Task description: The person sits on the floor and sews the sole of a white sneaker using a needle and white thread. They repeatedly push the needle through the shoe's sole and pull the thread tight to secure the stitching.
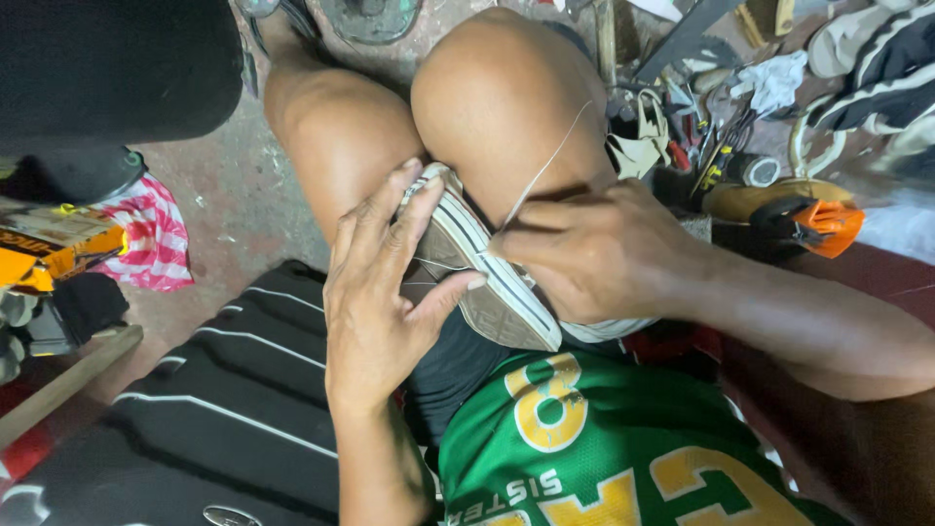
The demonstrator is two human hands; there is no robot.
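Concrete floor, stained: a red-and-white checked cloth at left; scattered tools, tape roll and rags at upper right.

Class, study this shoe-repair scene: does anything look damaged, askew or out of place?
Nothing looks clearly damaged. The sneaker lies sole-up between the knees, steadied by the left hand, while the right hand pulls a thread taut. Tools lie scattered on the floor.

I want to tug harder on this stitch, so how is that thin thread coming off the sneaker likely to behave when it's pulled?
The thread looks very fine and pale, so probably light, limp when slack. Here it runs straight from the right hand over the knee, so it seems taut. It may snap or bite into fingers. The sneaker, braced by the left hand, should stay put.
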